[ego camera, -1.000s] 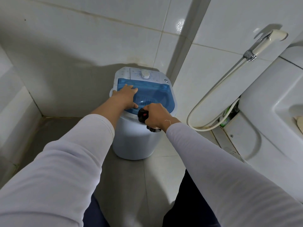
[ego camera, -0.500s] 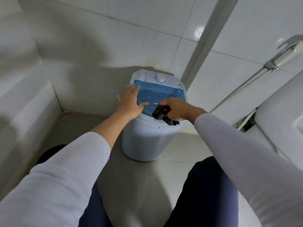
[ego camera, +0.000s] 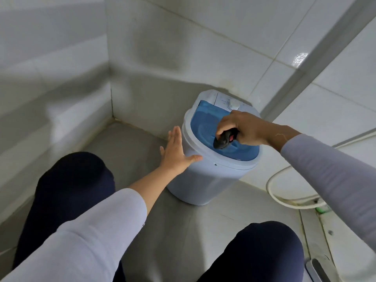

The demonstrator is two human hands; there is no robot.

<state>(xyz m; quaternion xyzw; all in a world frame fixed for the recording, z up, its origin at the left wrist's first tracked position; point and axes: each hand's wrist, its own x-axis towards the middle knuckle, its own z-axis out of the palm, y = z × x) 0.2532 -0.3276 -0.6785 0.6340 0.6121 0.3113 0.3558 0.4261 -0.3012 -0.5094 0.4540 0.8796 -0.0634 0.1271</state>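
Left hand (ego camera: 177, 151): spread flat, thumb touching the washer (ego camera: 203, 180) at its side wall. Right hand (ego camera: 244, 129): curled round a dark bundle (ego camera: 222, 140), just above the washer's blue lid (ego camera: 205, 123). Risks: bundle dropped onto the closed lid if released early; washer shoved sideways by the flat palm.

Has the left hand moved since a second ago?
Yes. The left hand has slid off the blue lid, leftward and down, and now lies open against the washer at its left side. The right hand grips a dark object over the lid.
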